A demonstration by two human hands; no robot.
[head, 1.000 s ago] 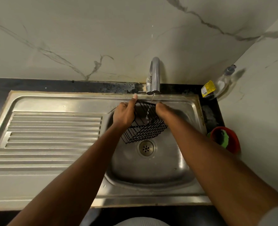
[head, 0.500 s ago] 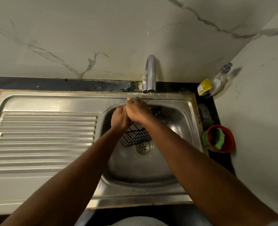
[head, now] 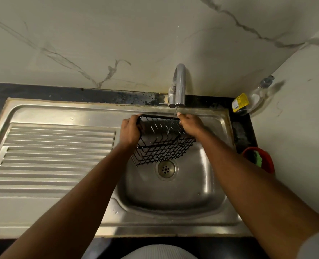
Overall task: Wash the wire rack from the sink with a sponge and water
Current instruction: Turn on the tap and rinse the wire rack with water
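A black wire rack (head: pixel 162 148), shaped like a basket, hangs tilted over the steel sink basin (head: pixel 173 195), just above the drain (head: pixel 165 168). My left hand (head: pixel 130 130) grips its left rim and my right hand (head: pixel 189 125) grips its right rim. A thin stream of water falls from the chrome tap (head: pixel 178 85) into the rack near my right hand. A green sponge (head: pixel 257 157) lies in a red bowl (head: pixel 266 159) at the right, away from both hands.
A ribbed steel drainboard (head: pixel 56 152) stretches to the left of the basin. A clear soap bottle with a yellow label (head: pixel 252 99) stands in the back right corner. Marble walls close in behind and on the right.
My right hand has moved from beside my left hand, at the rack's left end, to its right rim. The rack is now held wide and more level under the stream.
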